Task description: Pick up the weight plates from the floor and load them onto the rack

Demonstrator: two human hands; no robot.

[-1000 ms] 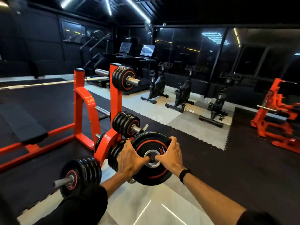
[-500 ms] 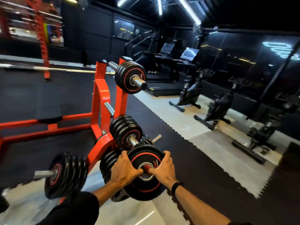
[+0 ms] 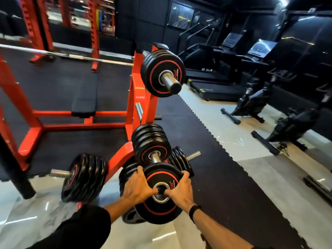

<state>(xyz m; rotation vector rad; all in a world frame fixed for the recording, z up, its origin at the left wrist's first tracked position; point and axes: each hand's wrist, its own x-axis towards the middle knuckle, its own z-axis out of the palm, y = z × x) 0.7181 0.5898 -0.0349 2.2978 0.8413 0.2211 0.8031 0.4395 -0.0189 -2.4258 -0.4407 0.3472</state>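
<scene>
Dim black-walled gym, treadmills (image 3: 215,87) and exercise bikes (image 3: 251,103) along the far side, black rubber mat (image 3: 206,159) beside pale glossy floor tiles (image 3: 27,212). Low in front of an orange plate rack (image 3: 136,97), held upright: a black weight plate (image 3: 159,203) with a red ring, steel-lined hub and white lettering, only "ON" readable. Left hand (image 3: 138,187) and right hand (image 3: 181,191) both clasped on it, thumbs hooked into the hub, fingers over the rim, black wristband (image 3: 195,211) on the right. Just beyond, loaded plate stacks (image 3: 150,142) on the rack's pegs.

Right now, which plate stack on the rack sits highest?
The stack on the barbell sleeve atop the orange rack; the other stacks hang on low pegs near the floor.
</scene>
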